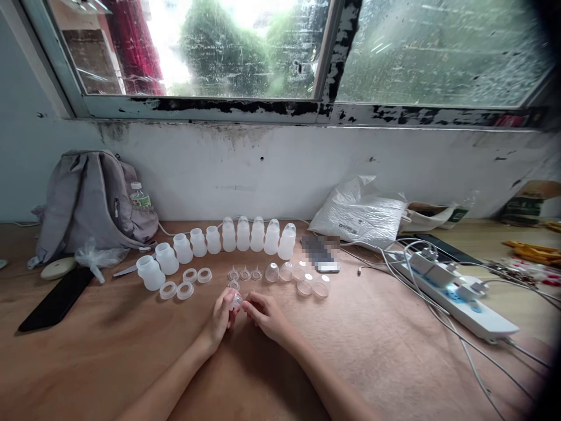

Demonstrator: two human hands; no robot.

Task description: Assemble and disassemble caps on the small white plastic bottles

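Note:
My left hand point(221, 318) and my right hand point(265, 314) meet over the brown table point(394, 351), both pinching a small clear plastic teat point(235, 300) between their fingertips. Just beyond them lie several white rings point(184, 290), clear teats point(244, 273) and clear caps point(304, 286). Behind those runs a curved row of white plastic bottles point(213, 240); the right-hand ones, such as the capped bottle point(287, 241), carry clear caps.
A grey backpack point(92, 202) with a water bottle point(140, 196) leans against the wall at left. A black phone point(56, 298) lies near it. A white power strip point(456, 298) with cables sits at right, behind it a white plastic bag point(359, 213).

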